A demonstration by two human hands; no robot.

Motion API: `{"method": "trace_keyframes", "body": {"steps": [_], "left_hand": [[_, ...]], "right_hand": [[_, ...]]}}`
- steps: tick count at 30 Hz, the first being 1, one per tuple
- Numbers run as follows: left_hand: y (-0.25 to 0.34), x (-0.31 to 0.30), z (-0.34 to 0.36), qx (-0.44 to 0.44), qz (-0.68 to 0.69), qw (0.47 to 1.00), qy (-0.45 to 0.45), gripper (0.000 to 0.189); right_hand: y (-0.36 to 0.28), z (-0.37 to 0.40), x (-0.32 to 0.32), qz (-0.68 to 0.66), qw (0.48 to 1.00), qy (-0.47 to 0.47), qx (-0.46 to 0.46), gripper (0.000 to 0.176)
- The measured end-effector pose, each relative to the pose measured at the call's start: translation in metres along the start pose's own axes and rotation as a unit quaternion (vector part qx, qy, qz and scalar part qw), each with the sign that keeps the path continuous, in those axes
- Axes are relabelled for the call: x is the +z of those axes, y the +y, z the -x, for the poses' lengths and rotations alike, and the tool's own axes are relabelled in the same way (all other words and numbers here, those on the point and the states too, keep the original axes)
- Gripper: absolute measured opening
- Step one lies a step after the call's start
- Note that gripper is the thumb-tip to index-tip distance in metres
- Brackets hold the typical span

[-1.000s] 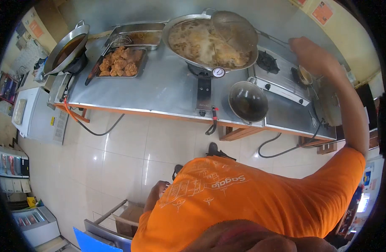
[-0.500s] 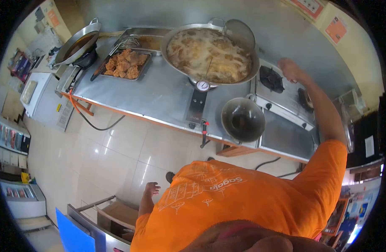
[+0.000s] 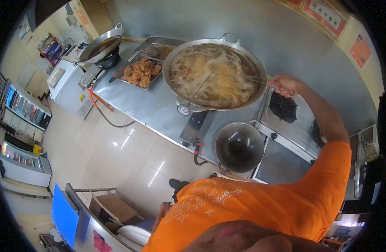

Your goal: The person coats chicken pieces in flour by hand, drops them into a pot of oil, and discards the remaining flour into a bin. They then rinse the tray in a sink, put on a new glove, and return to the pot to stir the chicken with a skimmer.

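Note:
My right hand (image 3: 283, 86) is closed around the handle of a wire skimmer (image 3: 257, 79) at the right rim of the large wok (image 3: 170, 92). The skimmer's head lies down in the bubbling oil and is mostly hidden by foam. Golden food (image 3: 224, 77) fries near the middle of the oil. A dial thermometer (image 3: 183, 109) sits at the wok's front rim, its probe reaching into the oil. Low beside my body hangs my left hand (image 3: 165, 206), near the edge of my orange shirt. It is partly hidden, and its fingers do not show clearly.
A smaller empty wok (image 3: 239, 147) stands at the counter's front edge, below a gas burner (image 3: 283, 107). Left of the oil are a tray of fried chicken (image 3: 140, 72), tongs (image 3: 117, 73) and another wok (image 3: 101, 48). An open drawer (image 3: 92, 190) is behind me at left.
The skimmer's mesh head has gone from above the wok's back right rim down into the oil. My right hand has come left and lower in view. The camera view has shifted.

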State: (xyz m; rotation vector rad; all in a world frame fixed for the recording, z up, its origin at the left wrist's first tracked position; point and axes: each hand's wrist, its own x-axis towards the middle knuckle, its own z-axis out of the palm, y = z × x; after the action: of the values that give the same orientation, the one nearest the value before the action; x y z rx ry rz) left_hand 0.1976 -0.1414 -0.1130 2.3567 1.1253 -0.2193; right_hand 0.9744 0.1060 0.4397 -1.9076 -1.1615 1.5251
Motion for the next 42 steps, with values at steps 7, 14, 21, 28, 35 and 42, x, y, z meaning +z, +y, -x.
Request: {"method": "trace_keyframes", "body": {"steps": [7,14,21,28,35,42], "left_hand": [[0.061,-0.047,0.001,-0.121,0.141,0.982,-0.018,0.04],[0.068,-0.075,-0.017,-0.257,0.37,0.893,0.012,0.034],[0.025,-0.106,-0.053,-0.289,0.427,0.854,-0.07,0.027],[-0.067,-0.112,-0.049,0.063,0.005,0.994,-0.085,0.031],[-0.161,-0.105,-0.019,-0.227,0.333,0.903,-0.15,0.038],[-0.191,-0.173,0.02,0.039,0.1,0.99,-0.086,0.033]], "right_hand": [[-0.006,0.005,0.01,-0.059,0.995,0.026,-0.075,0.015],[-0.003,0.041,0.001,-0.056,0.993,0.075,-0.074,0.012],[-0.02,0.095,0.03,0.038,0.977,0.203,-0.052,0.013],[-0.053,0.119,0.073,0.148,0.945,0.291,-0.022,0.02],[-0.089,0.103,0.111,0.202,0.925,0.321,0.017,0.014],[-0.097,0.109,0.118,0.17,0.926,0.337,0.013,0.013]]}}
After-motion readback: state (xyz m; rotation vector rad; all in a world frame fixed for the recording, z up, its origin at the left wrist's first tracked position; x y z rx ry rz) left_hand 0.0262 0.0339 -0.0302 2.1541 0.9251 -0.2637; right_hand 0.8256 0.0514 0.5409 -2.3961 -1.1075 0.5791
